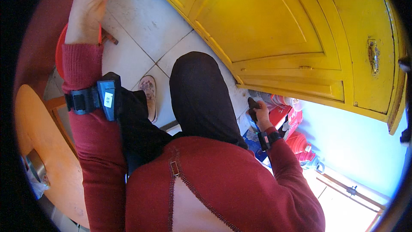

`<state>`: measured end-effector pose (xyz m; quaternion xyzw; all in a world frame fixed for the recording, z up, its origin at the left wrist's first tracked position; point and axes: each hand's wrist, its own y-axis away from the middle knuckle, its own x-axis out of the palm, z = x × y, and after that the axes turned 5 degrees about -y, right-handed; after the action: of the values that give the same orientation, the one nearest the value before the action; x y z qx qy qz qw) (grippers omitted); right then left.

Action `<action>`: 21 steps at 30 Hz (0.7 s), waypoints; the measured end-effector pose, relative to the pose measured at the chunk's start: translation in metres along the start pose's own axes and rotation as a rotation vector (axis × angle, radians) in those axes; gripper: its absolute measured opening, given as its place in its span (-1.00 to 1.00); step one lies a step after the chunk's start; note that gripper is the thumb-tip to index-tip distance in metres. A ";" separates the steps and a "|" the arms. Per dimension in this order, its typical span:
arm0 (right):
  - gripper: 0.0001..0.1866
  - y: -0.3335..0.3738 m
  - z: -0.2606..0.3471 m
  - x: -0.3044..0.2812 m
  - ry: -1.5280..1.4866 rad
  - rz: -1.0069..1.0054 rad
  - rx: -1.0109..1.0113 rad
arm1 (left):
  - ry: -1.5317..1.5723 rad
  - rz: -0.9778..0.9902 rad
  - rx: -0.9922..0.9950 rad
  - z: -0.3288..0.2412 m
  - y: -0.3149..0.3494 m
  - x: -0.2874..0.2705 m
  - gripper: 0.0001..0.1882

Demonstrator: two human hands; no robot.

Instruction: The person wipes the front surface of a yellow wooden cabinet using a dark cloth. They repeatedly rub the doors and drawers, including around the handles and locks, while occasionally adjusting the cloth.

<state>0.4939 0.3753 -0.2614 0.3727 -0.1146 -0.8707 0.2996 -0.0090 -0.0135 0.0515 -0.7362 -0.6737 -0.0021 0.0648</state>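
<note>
My left hand (93, 3) is raised at the upper left, palm partly showing and fingers stretched toward the top edge, which cuts some of them off. Nothing shows in it. Below that hand is part of a red round stool (61, 53). My right hand (262, 117) is closed on a small dark elongated object (253, 105), whose exact kind I cannot make out. It is low, by the bottom corner of a yellow cabinet (257, 21). Red packages (294, 120) and red plastic bottles (298, 144) stand just beyond my right wrist.
Pale floor tiles (141, 25) lie between my legs and the cabinet. At the left is a wooden table (47, 159) bearing a metal container (36, 165). A wooden frame (352, 189) stands in bright light at the lower right. One slippered foot (149, 96) rests on the floor.
</note>
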 end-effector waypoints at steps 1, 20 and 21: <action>-0.51 -0.005 -0.009 0.001 -0.180 -0.081 0.190 | -0.011 0.008 0.036 0.001 0.000 -0.001 -0.87; -0.81 -0.196 -0.150 0.057 0.148 0.335 -0.278 | -0.153 0.068 -0.024 0.017 -0.005 0.015 -0.85; -0.80 -0.195 -0.143 0.063 0.207 0.339 -0.235 | -0.193 0.032 -0.007 0.018 -0.005 0.017 -0.85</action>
<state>0.4774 0.4950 -0.4800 0.3980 -0.0421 -0.7724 0.4932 -0.0139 0.0053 0.0353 -0.7439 -0.6649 0.0674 -0.0032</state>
